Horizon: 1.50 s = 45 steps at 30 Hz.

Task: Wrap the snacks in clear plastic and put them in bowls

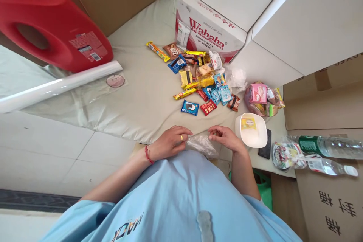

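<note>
A crumpled clear plastic bag (202, 145) lies at the near edge of the covered surface, against my shirt. My left hand (171, 141) grips its left edge, with fingers bent over it. On the other side my right hand (225, 138) pinches the bag's right edge between thumb and fingers. Just beyond my hands are a blue snack packet (190, 107) and a red snack packet (208, 108). Behind them spreads a pile of wrapped snacks (198, 77) in yellow, brown and blue. A white square bowl (259, 140) stands right of my right hand, with a yellow packet (248, 123) inside.
A Wahaha carton (208, 26) stands behind the snacks. On the right are a bag of snacks (261, 99), a dark phone (265, 145) partly under the bowl, and plastic bottles (334, 146). A red jug (56, 26) and a white roll (62, 85) lie left.
</note>
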### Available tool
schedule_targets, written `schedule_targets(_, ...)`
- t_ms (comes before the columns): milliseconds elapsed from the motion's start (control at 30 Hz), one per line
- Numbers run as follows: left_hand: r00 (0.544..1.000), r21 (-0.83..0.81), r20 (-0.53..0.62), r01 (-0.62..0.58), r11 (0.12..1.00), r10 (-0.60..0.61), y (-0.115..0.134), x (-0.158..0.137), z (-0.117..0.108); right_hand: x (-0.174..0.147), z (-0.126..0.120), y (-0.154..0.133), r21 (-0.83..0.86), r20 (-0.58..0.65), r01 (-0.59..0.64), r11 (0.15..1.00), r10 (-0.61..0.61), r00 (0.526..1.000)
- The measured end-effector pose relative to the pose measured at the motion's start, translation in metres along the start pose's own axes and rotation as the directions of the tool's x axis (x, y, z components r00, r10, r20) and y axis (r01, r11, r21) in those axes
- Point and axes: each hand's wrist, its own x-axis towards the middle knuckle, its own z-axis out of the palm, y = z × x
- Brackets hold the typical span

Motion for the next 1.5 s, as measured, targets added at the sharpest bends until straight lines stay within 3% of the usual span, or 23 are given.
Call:
schedule_targets(167,0.998,-0.046,-0.009,0.056,0.997,-0.057,-0.003,-0.004,-0.002,-0.012,0.006,0.001,-0.032,0.089,-0.046,0.998,0.048,0.995)
schedule_targets(267,0.999,-0.073,-0.004,0.053,0.996,-0.053,-0.005,-0.009,-0.006,-0.017,0.017,0.004,0.051,0.166,-0.083,0.995,0.073,0.983)
schedule_targets(433,0.996,-0.131,0.075,-0.042,0.991,0.052,-0.006,-0.013,-0.023,-0.017,0.026,0.008,0.289,-0.140,0.028,0.957,0.014,0.990)
schedule_targets(567,0.975,-0.027,0.209,-0.067,0.997,0.071,-0.014,-0.018,-0.038,-0.011,0.024,0.001,0.451,-0.227,0.067,0.890,0.042,0.973)
schedule_targets(667,0.975,0.003,0.217,0.036,0.999,-0.036,-0.015,-0.021,-0.044,-0.007,0.025,-0.009,0.514,-0.261,0.109,0.851,0.034,0.965)
schedule_targets(733,0.974,-0.113,0.121,0.205,0.972,-0.191,-0.009,-0.021,-0.043,-0.004,0.029,-0.015,0.505,-0.300,0.178,0.844,-0.022,0.954)
schedule_targets(767,0.948,-0.219,0.061,0.318,0.923,-0.312,-0.004,-0.019,-0.041,-0.002,0.032,-0.017,0.490,-0.315,0.216,0.845,-0.059,0.947)
schedule_targets(800,0.892,-0.353,0.028,0.432,0.830,-0.452,0.001,-0.016,-0.039,-0.001,0.035,-0.019,0.472,-0.326,0.251,0.845,-0.097,0.940)
schedule_targets(867,0.715,-0.618,0.129,0.600,0.508,-0.687,0.012,-0.005,-0.030,0.000,0.042,-0.020,0.444,-0.328,0.302,0.844,-0.160,0.931)
schedule_targets(933,0.568,-0.733,0.375,0.665,0.140,-0.733,0.020,0.009,-0.017,0.001,0.047,-0.021,0.439,-0.317,0.326,0.838,-0.195,0.928)
schedule_targets(967,0.532,-0.741,0.472,0.671,0.011,-0.703,0.022,0.015,-0.010,0.001,0.050,-0.021,0.439,-0.307,0.327,0.837,-0.202,0.930)
schedule_targets(1000,0.521,-0.746,0.522,0.663,-0.066,-0.675,0.023,0.022,-0.004,0.000,0.051,-0.021,0.439,-0.296,0.322,0.839,-0.203,0.933)
schedule_targets(1067,0.551,-0.796,0.485,0.600,-0.082,-0.679,0.023,0.031,0.007,-0.003,0.052,-0.019,0.429,-0.273,0.304,0.851,-0.199,0.941)
schedule_targets(1167,0.635,-0.874,0.313,0.484,0.047,-0.706,0.017,0.036,0.015,-0.009,0.045,-0.014,0.407,-0.319,0.286,0.868,-0.158,0.934)
schedule_targets(1267,0.694,-0.888,0.261,0.446,0.115,-0.671,0.011,0.032,0.015,-0.017,0.033,-0.004,0.408,-0.447,0.299,0.863,-0.097,0.890)
schedule_targets(1367,0.717,-0.891,0.273,0.440,0.113,-0.642,0.008,0.025,0.015,-0.021,0.023,0.007,0.482,-0.477,0.309,0.820,-0.050,0.878)
schedule_targets(1500,0.720,-0.904,0.273,0.419,0.086,-0.638,0.007,0.022,0.020,-0.021,0.020,0.019,0.658,-0.384,0.258,0.708,0.021,0.923)
